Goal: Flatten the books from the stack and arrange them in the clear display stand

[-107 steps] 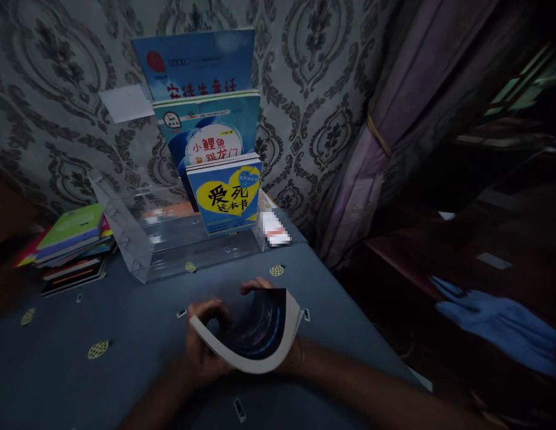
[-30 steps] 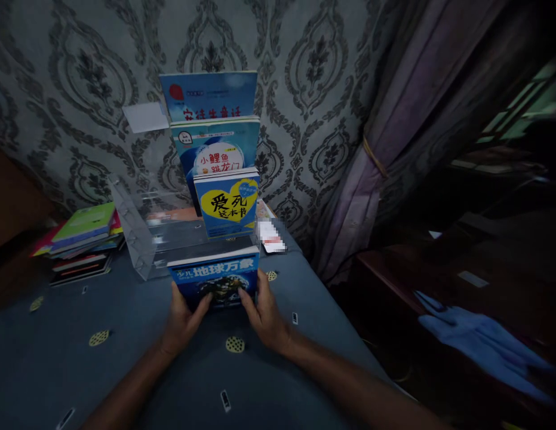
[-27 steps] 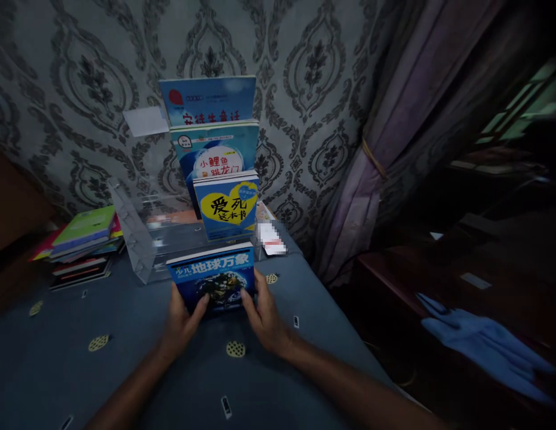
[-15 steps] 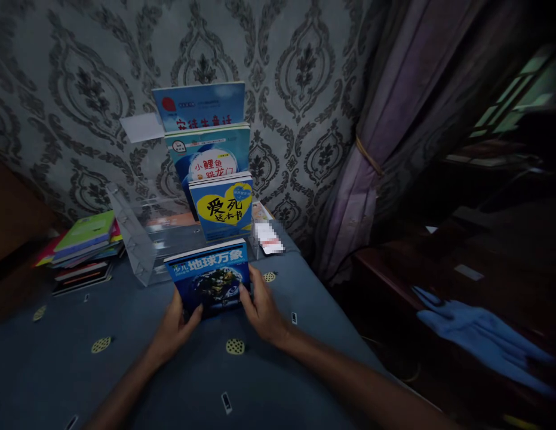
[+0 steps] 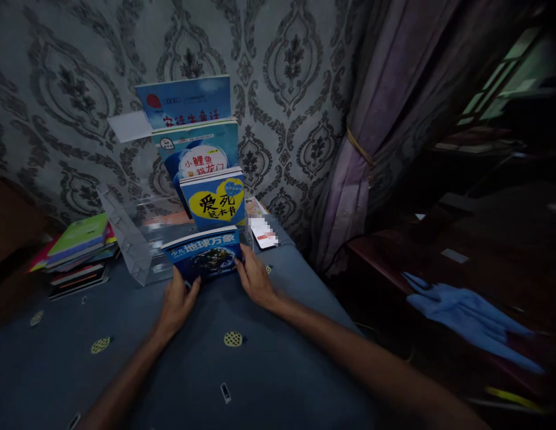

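1. Blue fills the cover of the earth book (image 5: pixel 201 255), which you hold up in front of the clear rack (image 5: pixel 125 239); the cover faces you, its top edge leans away, and its right end sits a little higher than its left.
2. Your left hand (image 5: pixel 175 301) grasps the book's lower left corner, thumb at the front and the other fingers mostly hidden.
3. Your right hand (image 5: pixel 256 278) grips the right edge, with the thumb near the margin of the cover.
4. You cannot tell from this angle whether the book's lower edge touches the grey-blue tablecloth (image 5: pixel 183 382), which carries yellow pineapple prints.
5. Just beyond your book stands the heart book (image 5: pixel 212 200), its foot hidden from you; the carp book (image 5: pixel 201 146) and the red-lettered book (image 5: pixel 186 101) rise behind it in steps.
6. To the left of that last book you see a white card (image 5: pixel 129 126).
7. Left of the rack lies a book stack (image 5: pixel 78 236), lime green on top and dark below.
8. On your right hand's far side, beside the rack, a phone (image 5: pixel 261 230) lies screen up, partly pixelated.
9. Farther right, a tie (image 5: pixel 359 146) gathers the mauve curtain (image 5: pixel 380 119) against patterned wallpaper (image 5: pixel 291 60), and a blue glove (image 5: pixel 466 310) lies on a dark surface.
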